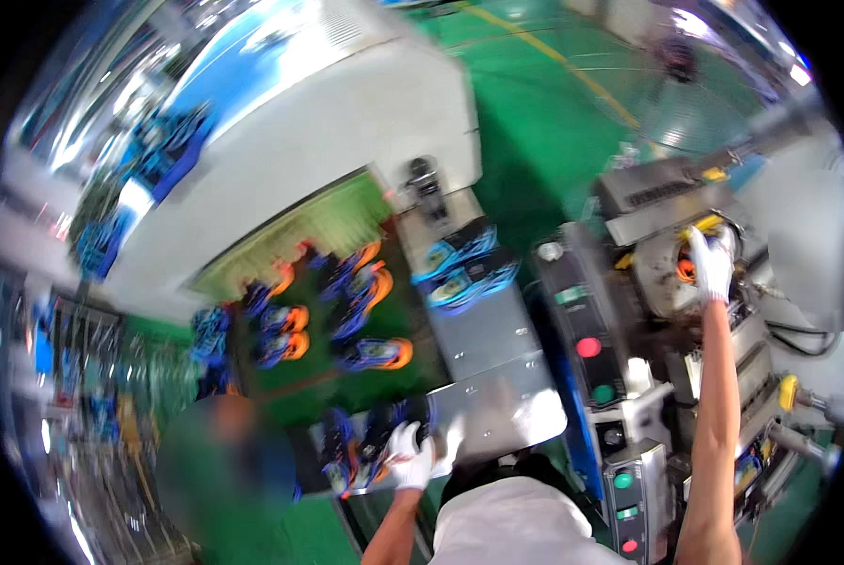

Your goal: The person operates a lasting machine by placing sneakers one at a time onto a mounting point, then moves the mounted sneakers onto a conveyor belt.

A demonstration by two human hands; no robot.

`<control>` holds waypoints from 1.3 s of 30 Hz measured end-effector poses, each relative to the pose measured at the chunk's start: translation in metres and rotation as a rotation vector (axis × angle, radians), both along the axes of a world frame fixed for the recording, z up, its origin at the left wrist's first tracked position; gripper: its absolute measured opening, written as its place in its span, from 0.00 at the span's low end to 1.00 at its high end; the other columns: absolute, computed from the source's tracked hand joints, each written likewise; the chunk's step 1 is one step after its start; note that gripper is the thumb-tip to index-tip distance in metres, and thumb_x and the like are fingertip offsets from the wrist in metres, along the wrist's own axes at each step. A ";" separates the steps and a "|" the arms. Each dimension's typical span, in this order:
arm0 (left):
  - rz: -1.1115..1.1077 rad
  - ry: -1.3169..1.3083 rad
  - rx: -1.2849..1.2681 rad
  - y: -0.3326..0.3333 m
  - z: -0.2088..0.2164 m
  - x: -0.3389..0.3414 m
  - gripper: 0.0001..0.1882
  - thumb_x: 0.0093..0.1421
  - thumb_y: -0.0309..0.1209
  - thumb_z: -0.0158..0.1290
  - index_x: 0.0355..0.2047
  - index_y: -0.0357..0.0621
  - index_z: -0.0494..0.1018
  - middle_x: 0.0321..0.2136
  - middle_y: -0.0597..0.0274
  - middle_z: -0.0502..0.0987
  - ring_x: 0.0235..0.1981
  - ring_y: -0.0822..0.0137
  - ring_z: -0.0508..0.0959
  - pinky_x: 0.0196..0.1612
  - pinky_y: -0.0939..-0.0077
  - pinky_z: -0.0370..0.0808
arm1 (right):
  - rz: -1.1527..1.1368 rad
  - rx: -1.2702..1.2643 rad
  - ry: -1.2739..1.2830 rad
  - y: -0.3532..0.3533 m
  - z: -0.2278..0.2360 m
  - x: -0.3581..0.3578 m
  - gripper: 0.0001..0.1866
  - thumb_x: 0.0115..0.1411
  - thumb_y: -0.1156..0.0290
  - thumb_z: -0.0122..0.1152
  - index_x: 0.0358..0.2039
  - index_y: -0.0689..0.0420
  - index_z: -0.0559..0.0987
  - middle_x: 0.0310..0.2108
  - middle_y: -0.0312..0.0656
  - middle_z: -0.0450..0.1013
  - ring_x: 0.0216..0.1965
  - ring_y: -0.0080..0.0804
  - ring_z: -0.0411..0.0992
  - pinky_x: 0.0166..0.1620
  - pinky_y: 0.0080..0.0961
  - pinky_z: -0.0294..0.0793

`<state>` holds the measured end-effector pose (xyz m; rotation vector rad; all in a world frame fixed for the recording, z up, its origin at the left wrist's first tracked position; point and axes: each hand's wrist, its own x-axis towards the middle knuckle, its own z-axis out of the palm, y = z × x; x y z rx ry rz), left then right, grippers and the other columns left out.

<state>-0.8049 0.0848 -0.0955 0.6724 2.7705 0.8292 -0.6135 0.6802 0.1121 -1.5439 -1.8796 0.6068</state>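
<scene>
My left hand (410, 459), in a white glove, is at a dark blue shoe (377, 435) on the near end of the metal table, its fingers closed at the shoe's edge; blur hides the exact grip. Beside it lies another dark shoe with orange trim (338, 452). My right hand (715, 264), also white-gloved, reaches far right into a machine (657, 282). Its fingers are stretched out and apart, near a yellow part (700, 229) and over a dark thing with an orange patch (686, 270), partly hidden by the hand.
Several blue shoes with orange soles (377, 354) lie on a green conveyor (295, 379) leading from a large white machine (346, 122). Light-blue shoes (464, 268) stand on the metal table (488, 339). A control panel (586, 325) with red and green buttons stands between table and right-hand machine.
</scene>
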 end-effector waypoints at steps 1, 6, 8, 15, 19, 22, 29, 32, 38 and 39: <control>-0.038 0.040 -0.043 -0.011 -0.020 -0.007 0.22 0.56 0.36 0.62 0.50 0.43 0.78 0.55 0.45 0.76 0.57 0.45 0.75 0.62 0.54 0.70 | 0.031 0.329 0.044 -0.049 0.007 -0.008 0.37 0.66 0.58 0.64 0.67 0.66 0.65 0.58 0.57 0.73 0.55 0.49 0.76 0.53 0.36 0.77; -0.304 -0.177 0.282 0.005 -0.011 -0.039 0.31 0.56 0.39 0.68 0.55 0.35 0.73 0.55 0.40 0.75 0.57 0.40 0.74 0.63 0.52 0.70 | 0.090 0.283 -0.645 -0.255 -0.122 0.033 0.44 0.66 0.65 0.60 0.75 0.63 0.49 0.76 0.57 0.47 0.77 0.55 0.44 0.76 0.45 0.45; -0.445 -0.122 0.238 0.010 0.038 -0.081 0.28 0.56 0.35 0.67 0.53 0.35 0.74 0.51 0.43 0.76 0.54 0.41 0.75 0.61 0.52 0.71 | -0.086 0.269 -0.492 -0.289 -0.159 0.049 0.36 0.70 0.60 0.49 0.72 0.68 0.56 0.73 0.62 0.51 0.76 0.61 0.45 0.77 0.49 0.39; -0.216 0.386 0.139 -0.078 0.020 -0.267 0.26 0.63 0.37 0.65 0.56 0.32 0.76 0.48 0.42 0.81 0.47 0.49 0.82 0.54 0.58 0.78 | 0.256 0.069 -0.647 -0.314 -0.051 0.007 0.26 0.53 0.66 0.60 0.50 0.65 0.72 0.48 0.62 0.67 0.52 0.60 0.67 0.59 0.54 0.63; -0.498 0.472 0.034 -0.039 0.002 -0.267 0.36 0.61 0.49 0.66 0.59 0.33 0.72 0.51 0.39 0.78 0.49 0.43 0.80 0.53 0.56 0.79 | 0.085 -0.070 -0.449 -0.431 -0.150 0.029 0.47 0.60 0.53 0.63 0.72 0.66 0.56 0.74 0.66 0.47 0.76 0.64 0.42 0.76 0.50 0.43; -0.468 0.112 0.030 -0.003 -0.031 -0.247 0.39 0.60 0.58 0.62 0.60 0.40 0.69 0.52 0.40 0.74 0.50 0.41 0.77 0.47 0.46 0.79 | 0.133 -0.312 -0.409 -0.481 -0.117 -0.015 0.43 0.60 0.64 0.64 0.72 0.59 0.57 0.71 0.62 0.52 0.71 0.64 0.53 0.71 0.48 0.56; -0.552 0.434 0.232 0.007 -0.027 -0.263 0.28 0.59 0.49 0.68 0.46 0.39 0.74 0.39 0.46 0.76 0.35 0.46 0.79 0.38 0.55 0.79 | 0.072 -0.492 -0.427 -0.538 -0.114 -0.006 0.43 0.60 0.57 0.66 0.70 0.63 0.59 0.72 0.64 0.53 0.71 0.63 0.55 0.69 0.47 0.61; -0.573 0.455 0.278 0.021 -0.002 -0.250 0.18 0.60 0.41 0.66 0.40 0.40 0.77 0.36 0.48 0.79 0.34 0.48 0.79 0.38 0.56 0.79 | 0.022 -0.522 -0.311 -0.554 -0.104 0.011 0.43 0.62 0.54 0.62 0.71 0.62 0.58 0.73 0.62 0.53 0.71 0.62 0.55 0.70 0.48 0.59; -0.649 0.361 0.042 0.044 -0.039 -0.304 0.14 0.63 0.37 0.50 0.25 0.44 0.77 0.25 0.49 0.80 0.26 0.48 0.79 0.29 0.50 0.76 | 0.067 -0.458 -0.013 -0.556 -0.100 0.011 0.44 0.62 0.53 0.62 0.71 0.64 0.59 0.72 0.62 0.55 0.70 0.59 0.58 0.70 0.45 0.58; -0.688 0.372 -0.041 0.053 0.004 -0.287 0.14 0.62 0.36 0.50 0.23 0.44 0.77 0.23 0.49 0.79 0.25 0.49 0.79 0.29 0.51 0.76 | 0.078 -0.446 0.031 -0.557 -0.094 0.011 0.44 0.62 0.54 0.62 0.72 0.64 0.58 0.71 0.62 0.56 0.69 0.58 0.60 0.70 0.42 0.59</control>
